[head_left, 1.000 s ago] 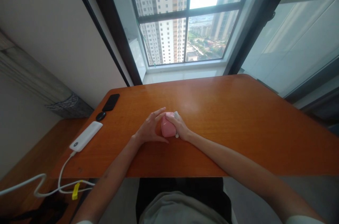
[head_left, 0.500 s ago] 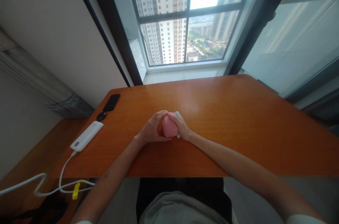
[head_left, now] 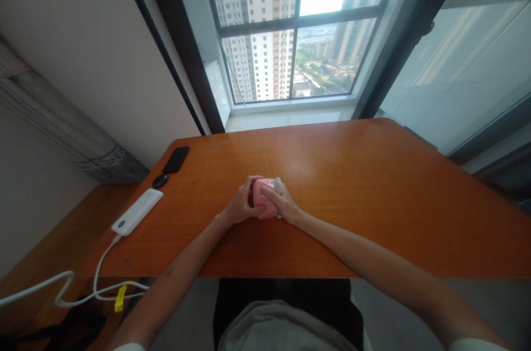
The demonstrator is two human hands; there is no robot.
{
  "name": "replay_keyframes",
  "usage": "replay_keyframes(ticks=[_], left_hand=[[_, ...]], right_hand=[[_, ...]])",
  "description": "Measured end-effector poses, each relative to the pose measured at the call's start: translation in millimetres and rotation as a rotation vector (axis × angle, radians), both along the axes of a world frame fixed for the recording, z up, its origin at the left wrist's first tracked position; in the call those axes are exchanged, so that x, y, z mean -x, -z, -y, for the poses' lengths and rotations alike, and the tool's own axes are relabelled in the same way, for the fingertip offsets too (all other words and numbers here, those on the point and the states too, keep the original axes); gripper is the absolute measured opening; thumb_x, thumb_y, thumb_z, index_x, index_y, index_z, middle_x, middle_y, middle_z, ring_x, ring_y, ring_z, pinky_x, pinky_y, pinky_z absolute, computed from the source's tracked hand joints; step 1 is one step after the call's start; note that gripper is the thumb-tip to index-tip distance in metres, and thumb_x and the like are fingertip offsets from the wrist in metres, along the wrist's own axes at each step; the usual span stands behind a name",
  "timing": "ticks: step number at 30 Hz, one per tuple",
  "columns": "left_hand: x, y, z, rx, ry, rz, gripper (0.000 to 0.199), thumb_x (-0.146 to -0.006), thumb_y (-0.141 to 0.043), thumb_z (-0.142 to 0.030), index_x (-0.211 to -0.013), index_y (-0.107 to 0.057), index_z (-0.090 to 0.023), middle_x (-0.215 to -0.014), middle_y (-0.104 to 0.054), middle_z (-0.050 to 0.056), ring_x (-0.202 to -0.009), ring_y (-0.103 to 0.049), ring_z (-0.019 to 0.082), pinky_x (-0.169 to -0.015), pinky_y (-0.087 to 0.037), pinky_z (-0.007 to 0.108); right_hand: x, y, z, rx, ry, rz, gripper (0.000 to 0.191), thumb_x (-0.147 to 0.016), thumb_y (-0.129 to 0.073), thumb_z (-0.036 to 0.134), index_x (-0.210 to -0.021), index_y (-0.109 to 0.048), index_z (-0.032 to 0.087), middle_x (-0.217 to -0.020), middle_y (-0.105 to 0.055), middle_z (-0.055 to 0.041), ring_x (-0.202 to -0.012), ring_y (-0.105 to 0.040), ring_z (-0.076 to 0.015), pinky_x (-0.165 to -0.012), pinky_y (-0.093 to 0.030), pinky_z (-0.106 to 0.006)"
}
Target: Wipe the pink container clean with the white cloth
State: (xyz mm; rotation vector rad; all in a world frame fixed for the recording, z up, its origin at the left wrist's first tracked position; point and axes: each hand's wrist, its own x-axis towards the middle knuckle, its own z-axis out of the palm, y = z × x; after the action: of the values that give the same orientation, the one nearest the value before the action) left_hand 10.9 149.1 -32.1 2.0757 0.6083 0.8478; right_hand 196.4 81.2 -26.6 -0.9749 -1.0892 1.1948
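Between both hands is a small pink boxy object (head_left: 262, 199) with rounded corners and a whitish part (head_left: 277, 186) on its right side; its exact kind is too small to tell. My left hand (head_left: 241, 203) grips it from the left, the thumb on its near edge and the fingers round its far edge. From the right, my right hand (head_left: 286, 205) holds it, thumb laid across the front and the other fingers hidden behind. The object is just over the wooden table (head_left: 344, 190); whether it touches the top I cannot tell.
Along the table's left side lie a black phone (head_left: 176, 160), a round black item (head_left: 160, 181) and a white power bank (head_left: 137, 211) with a white cable (head_left: 98, 273) running off the edge. A yellow tag (head_left: 120, 298) hangs on the cable. Beyond the table is a window (head_left: 295, 22).
My left hand has closed in on the pink object, its thumb now on the near edge. The object has turned slightly, showing more of its front and its whitish side part.
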Motion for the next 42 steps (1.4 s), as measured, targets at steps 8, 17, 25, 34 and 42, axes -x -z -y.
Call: replay_keyframes(ticks=[8, 17, 25, 34, 42], left_hand=[[5, 2.7, -5, -0.131, 0.081, 0.028, 0.108, -0.084, -0.083, -0.080, -0.167, -0.037, -0.027, -0.165, -0.051, 0.019, -0.148, -0.058, 0.043, -0.124, -0.050, 0.062], [22, -2.4, -17, -0.448, 0.100, -0.063, 0.136, -0.064, -0.100, -0.077, -0.174, -0.030, -0.037, -0.176, -0.042, 0.020, -0.159, -0.048, 0.048, -0.128, -0.046, 0.072], [20, -9.0, -12, -0.580, 0.096, -0.180, 0.136, -0.068, -0.099, -0.074, -0.175, -0.026, -0.033, -0.172, -0.047, 0.021, -0.156, -0.053, 0.045, -0.128, -0.050, 0.066], [13, -10.6, -5, -0.475, 0.085, -0.105, 0.121, -0.074, -0.100, -0.065, -0.171, -0.035, -0.032, -0.166, -0.052, 0.019, -0.153, -0.056, 0.044, -0.126, -0.053, 0.066], [2, -8.7, 1, -0.204, 0.013, -0.007, 0.101, -0.078, -0.091, -0.072, -0.156, -0.051, -0.024, -0.147, -0.066, 0.017, -0.130, -0.069, 0.040, -0.112, -0.060, 0.057]], right_hand=[[-1, -0.9, 0, 0.002, -0.027, -0.005, 0.052, -0.087, -0.081, 0.071, -0.086, -0.067, 0.021, -0.073, -0.058, 0.0011, -0.066, -0.048, -0.0154, -0.057, -0.040, -0.027], [-3, -0.9, -2, 0.044, -0.053, -0.048, 0.052, -0.089, -0.080, 0.070, -0.080, -0.062, 0.022, -0.068, -0.052, 0.0035, -0.061, -0.043, -0.0138, -0.054, -0.034, -0.027], [-2, 3.6, -6, 0.044, -0.057, -0.115, 0.049, -0.088, -0.081, 0.070, -0.088, -0.069, 0.023, -0.073, -0.059, 0.0019, -0.064, -0.048, -0.0160, -0.059, -0.041, -0.029], [-2, 3.8, -5, 0.090, 0.030, -0.087, 0.055, -0.088, -0.074, 0.077, -0.084, -0.061, 0.024, -0.071, -0.054, 0.0018, -0.061, -0.046, -0.0162, -0.050, -0.037, -0.029], [-1, 2.0, 0, 0.087, 0.049, -0.036, 0.061, -0.087, -0.069, 0.083, -0.077, -0.058, 0.024, -0.064, -0.051, 0.0018, -0.055, -0.042, -0.0147, -0.044, -0.030, -0.028]])
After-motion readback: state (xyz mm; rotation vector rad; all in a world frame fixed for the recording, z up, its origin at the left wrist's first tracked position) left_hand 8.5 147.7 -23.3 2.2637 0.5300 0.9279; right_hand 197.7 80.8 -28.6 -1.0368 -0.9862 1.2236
